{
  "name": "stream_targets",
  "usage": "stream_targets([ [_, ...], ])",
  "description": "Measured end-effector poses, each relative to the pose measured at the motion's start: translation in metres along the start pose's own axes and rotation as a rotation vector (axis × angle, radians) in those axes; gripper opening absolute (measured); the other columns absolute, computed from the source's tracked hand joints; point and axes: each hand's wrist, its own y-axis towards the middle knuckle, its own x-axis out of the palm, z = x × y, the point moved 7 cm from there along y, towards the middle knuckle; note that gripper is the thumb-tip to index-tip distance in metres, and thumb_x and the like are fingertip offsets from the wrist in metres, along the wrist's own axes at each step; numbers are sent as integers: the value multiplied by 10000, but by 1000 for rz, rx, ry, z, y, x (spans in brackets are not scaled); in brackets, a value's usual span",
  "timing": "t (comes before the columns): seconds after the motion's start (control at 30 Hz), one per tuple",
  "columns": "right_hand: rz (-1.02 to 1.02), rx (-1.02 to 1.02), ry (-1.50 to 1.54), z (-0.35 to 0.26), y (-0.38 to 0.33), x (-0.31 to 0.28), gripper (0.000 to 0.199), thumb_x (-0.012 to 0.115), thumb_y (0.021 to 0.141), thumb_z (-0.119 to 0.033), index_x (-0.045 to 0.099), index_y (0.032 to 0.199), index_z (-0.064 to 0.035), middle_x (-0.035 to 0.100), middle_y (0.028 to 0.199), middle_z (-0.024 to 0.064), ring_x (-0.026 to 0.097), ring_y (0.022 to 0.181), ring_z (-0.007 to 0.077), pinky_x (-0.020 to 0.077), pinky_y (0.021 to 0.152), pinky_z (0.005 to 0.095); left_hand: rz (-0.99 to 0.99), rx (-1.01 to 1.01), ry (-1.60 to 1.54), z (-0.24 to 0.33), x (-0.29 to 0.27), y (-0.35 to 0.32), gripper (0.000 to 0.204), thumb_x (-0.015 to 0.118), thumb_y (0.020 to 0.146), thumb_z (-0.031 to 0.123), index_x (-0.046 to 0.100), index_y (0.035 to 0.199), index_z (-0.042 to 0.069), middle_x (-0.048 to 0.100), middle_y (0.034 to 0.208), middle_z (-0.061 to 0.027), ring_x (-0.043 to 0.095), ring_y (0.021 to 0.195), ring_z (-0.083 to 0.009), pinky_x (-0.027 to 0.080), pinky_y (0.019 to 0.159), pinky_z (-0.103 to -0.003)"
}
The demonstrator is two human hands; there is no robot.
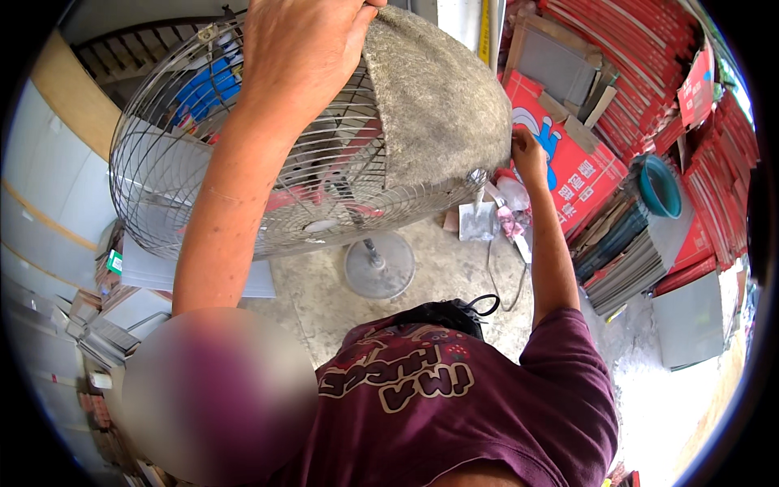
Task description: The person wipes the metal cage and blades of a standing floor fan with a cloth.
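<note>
A large pedestal fan (320, 223) with a round wire cage stands before me on a grey round base (380, 265). A fuzzy grey-brown cloth (442, 97) is draped over the right part of the cage. At the top edge of the picture my left hand (308, 49) is closed at the cloth's upper left corner; some of its fingers are cut off by the picture's edge. My right hand (529, 158) pinches the cloth's right edge, beside the cage rim. Red fan blades (296, 195) show through the wires.
Red flattened cartons (633, 73) are stacked at the right, with a teal basin (660, 187) near them. Behind the fan's right side lie a dustpan-like grey piece (476, 221) and plastic bags (511, 195). A cable (505, 284) runs over the concrete floor.
</note>
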Motion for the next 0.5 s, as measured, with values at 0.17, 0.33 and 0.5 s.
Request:
stream_targets([
  [0.17,6,-14,97,9,5,3,226,593,862,-80,671,1073,-61,700,944,111,684,844,219,516,769,320,-45,-87,-37,-15,4,11,32,664,783,96,640,769,80,597,754,-60,550,813,-269,402,810,-379],
  [0.33,82,-111,79,-18,-1,-16,227,587,856,-35,674,1066,-50,689,955,106,672,830,187,521,753,298,-33,-119,-5,-36,-8,14,24,659,788,95,645,779,78,611,767,-64,556,806,-265,403,799,-377],
  [0.5,100,-189,149,-61,-4,-32,235,568,856,37,672,1057,-27,670,918,82,647,776,145,518,717,270,-60,-257,10,-70,-27,5,29,664,778,96,651,789,72,619,755,-56,554,777,-246,391,785,-358],
])
